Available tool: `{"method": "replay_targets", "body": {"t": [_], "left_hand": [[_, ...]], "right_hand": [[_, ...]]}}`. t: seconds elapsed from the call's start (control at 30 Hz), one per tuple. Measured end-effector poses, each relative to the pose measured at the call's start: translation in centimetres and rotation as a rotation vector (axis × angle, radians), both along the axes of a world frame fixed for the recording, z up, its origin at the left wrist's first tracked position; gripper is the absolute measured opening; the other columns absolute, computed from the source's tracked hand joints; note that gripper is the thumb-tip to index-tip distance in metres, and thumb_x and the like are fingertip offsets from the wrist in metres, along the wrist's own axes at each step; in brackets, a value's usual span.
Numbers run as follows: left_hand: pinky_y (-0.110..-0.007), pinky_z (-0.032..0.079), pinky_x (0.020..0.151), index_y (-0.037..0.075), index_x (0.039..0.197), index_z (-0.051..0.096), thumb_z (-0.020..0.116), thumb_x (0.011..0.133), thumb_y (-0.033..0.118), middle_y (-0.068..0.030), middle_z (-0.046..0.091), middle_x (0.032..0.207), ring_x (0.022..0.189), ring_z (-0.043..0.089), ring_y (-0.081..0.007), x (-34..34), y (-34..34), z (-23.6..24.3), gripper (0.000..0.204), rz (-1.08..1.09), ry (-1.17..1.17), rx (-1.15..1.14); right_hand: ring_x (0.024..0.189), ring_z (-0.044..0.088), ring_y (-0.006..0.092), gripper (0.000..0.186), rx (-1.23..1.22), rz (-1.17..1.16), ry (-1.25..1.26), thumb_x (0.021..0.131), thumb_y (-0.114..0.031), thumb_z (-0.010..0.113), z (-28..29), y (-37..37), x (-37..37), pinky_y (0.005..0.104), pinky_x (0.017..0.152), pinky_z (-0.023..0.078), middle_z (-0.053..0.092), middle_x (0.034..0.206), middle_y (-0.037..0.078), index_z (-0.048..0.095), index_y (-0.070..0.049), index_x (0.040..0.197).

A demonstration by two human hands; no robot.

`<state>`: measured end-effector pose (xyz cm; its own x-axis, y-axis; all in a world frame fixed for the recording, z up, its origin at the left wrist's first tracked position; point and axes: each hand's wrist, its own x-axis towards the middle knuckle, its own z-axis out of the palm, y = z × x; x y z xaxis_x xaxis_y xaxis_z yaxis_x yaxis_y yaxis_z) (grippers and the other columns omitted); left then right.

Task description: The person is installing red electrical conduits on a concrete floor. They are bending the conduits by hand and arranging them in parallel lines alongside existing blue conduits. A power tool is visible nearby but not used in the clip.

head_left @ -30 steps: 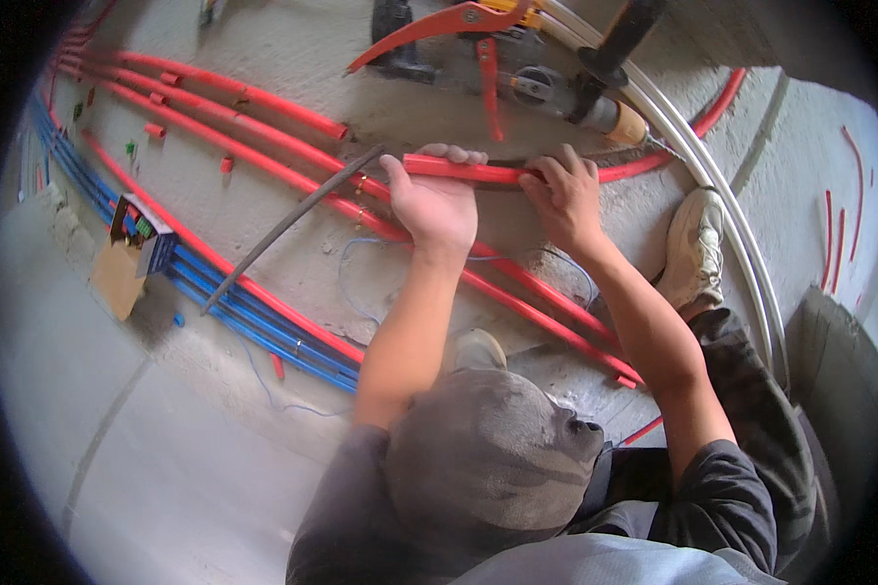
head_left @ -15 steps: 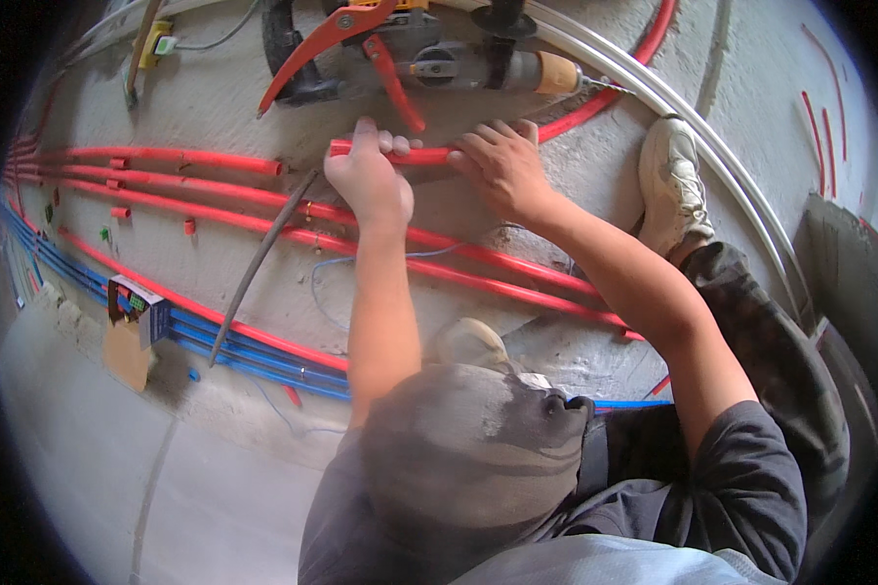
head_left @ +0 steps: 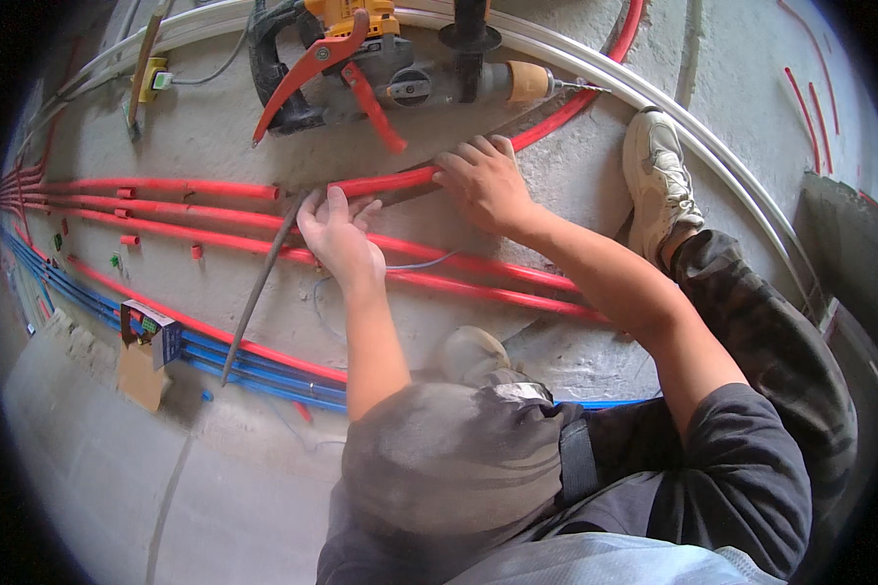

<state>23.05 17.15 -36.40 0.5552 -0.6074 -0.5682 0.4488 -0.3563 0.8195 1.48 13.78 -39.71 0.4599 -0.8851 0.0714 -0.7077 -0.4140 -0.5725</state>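
Observation:
My right hand is closed around a red conduit pipe whose far part curves away to the upper right. Just below the pipe's free left end is my left hand, its thumb raised by that end and its fingers apart and loosely bent. A thin dark grey rod slants across the laid pipes, its upper end beside my left hand. Beyond the hands, a red-handled pipe cutter rests against a yellow and black hammer drill with a bit fitted.
Red pipes and blue pipes run along the concrete floor. An open small box stands by the blue ones. White pipes arc past my right shoe. A yellow socket with a cable lies upper left.
My left hand has come off the red pipe's end and moved down and left, towards the dark rod. The right hand still grips the pipe. The whole view has shifted slightly.

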Motion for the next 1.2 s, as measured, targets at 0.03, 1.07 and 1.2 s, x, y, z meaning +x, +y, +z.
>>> {"method": "replay_targets", "body": {"t": [0.03,1.07,1.2], "left_hand": [[-0.037,0.068,0.073,-0.005,0.137,0.05,0.063,0.106,0.005,-0.0164,0.064,0.123,0.088,0.069,-0.0233,-0.3,-0.6,0.4,0.035,0.063,-0.128,-0.026],[-0.057,0.054,0.087,-0.009,0.085,0.068,0.063,0.078,0.005,-0.0349,0.07,0.088,0.091,0.069,-0.0524,1.5,-2.1,-6.3,0.016,-0.194,-0.874,0.114],[-0.058,0.052,0.08,-0.01,0.081,0.065,0.058,0.079,0.005,-0.0323,0.069,0.082,0.085,0.072,-0.0474,1.4,-2.0,-1.8,0.016,-0.39,-0.662,0.181]], "right_hand": [[0.107,0.062,0.0306,0.025,0.03,0.008,-0.003,0.101,-0.03,0.067,0.1,-0.1,0.0,0.0474,0.1,0.042,0.069,0.105,0.009,0.071,-0.01,0.115],[0.116,0.066,0.0323,0.03,0.043,0.647,1.036,0.094,-0.021,0.074,31.8,-10.4,-5.8,0.0475,0.104,0.052,0.069,0.119,0.013,0.073,-0.005,0.119],[0.117,0.068,0.0342,0.039,0.165,0.547,1.206,0.097,-0.027,0.076,35.9,-9.2,-14.5,0.048,0.104,0.053,0.071,0.12,0.017,0.07,-0.003,0.127]]}}
